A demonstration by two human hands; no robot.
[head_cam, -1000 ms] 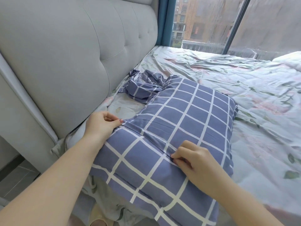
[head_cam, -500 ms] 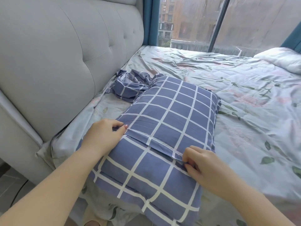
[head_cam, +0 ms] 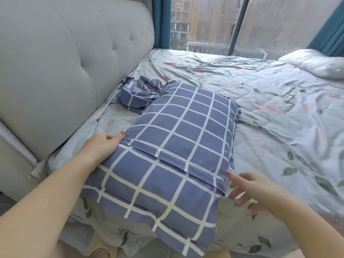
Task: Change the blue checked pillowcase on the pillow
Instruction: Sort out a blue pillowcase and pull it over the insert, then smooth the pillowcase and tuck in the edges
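Note:
A pillow in a blue checked pillowcase (head_cam: 175,146) lies on the bed, its near end hanging over the bed's edge. An overlap flap crosses its middle. My left hand (head_cam: 101,146) rests against the pillow's left side at the end of the flap, fingers lying along the fabric. My right hand (head_cam: 247,189) hovers at the pillow's right edge by the flap's other end, fingers spread and straight, holding nothing. A second blue checked pillowcase (head_cam: 139,94) lies crumpled beyond the pillow, near the headboard.
A grey padded headboard (head_cam: 65,62) runs along the left. The bed carries a pale floral sheet (head_cam: 270,118), rumpled. A white pillow (head_cam: 316,62) sits at the far right corner. A large window with teal curtains (head_cam: 161,21) stands behind the bed.
My right hand has let go of the flap edge, moved right to the pillow's side and spread its fingers. My left hand stays at the left side. The view has pulled back.

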